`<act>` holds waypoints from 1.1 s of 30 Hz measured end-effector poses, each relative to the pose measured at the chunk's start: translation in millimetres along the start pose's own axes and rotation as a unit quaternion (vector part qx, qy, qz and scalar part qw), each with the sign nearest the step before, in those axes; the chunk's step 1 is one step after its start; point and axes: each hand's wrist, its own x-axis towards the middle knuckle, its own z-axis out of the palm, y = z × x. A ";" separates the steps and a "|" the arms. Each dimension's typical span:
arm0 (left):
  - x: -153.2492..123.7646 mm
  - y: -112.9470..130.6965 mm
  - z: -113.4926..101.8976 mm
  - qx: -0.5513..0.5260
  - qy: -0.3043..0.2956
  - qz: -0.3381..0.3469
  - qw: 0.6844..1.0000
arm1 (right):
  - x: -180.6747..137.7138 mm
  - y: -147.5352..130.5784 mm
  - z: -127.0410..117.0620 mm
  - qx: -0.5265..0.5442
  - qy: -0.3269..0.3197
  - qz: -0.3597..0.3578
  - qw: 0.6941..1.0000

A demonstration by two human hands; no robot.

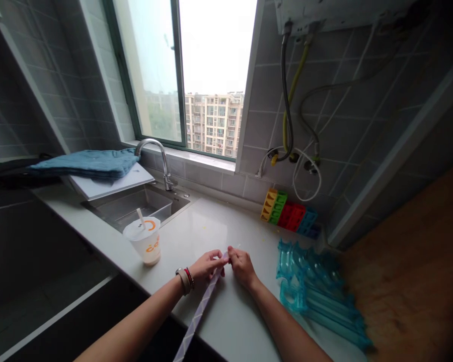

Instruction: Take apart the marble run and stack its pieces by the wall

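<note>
Both my hands meet over the white counter (211, 221), pinching the top end of a long thin wrapped stick (200, 314) with a pale zigzag pattern. My left hand (208, 265), with a watch and red band at the wrist, grips it from the left with fingers closed. My right hand (241, 265) pinches the same tip from the right. The stick slants down toward me past the counter's front edge.
A white lidded cup with a straw (145, 240) stands left of my hands, in front of the steel sink (136, 203) and tap (162, 161). Blue plastic moulds (317, 291) lie at right, coloured blocks (289, 213) by the wall. Blue cloth (86, 163) rests on a board.
</note>
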 end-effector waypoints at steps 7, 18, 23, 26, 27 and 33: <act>0.9 2.3 -0.6 0.020 -0.016 -0.007 1.000 | 7.2 9.3 -2.5 0.053 -0.027 0.065 0.996; 0.3 -13.7 -2.2 -0.048 -0.009 0.056 0.997 | 8.7 7.6 -0.3 0.100 -0.026 0.117 0.988; -3.7 -18.7 -2.0 -0.076 -0.020 0.076 0.994 | 1.7 7.4 -0.9 0.104 -0.046 0.093 0.989; -8.8 -15.9 -0.6 -0.088 -0.026 0.087 0.992 | -0.3 9.6 -1.5 0.100 -0.053 0.070 0.991; -10.5 -14.5 -0.7 -0.092 -0.028 0.090 0.991 | -0.8 10.2 -1.6 0.098 -0.054 0.062 0.992; -16.0 -9.4 -5.6 -0.101 -0.045 0.098 0.989 | -3.8 10.5 0.2 0.063 -0.053 0.010 0.997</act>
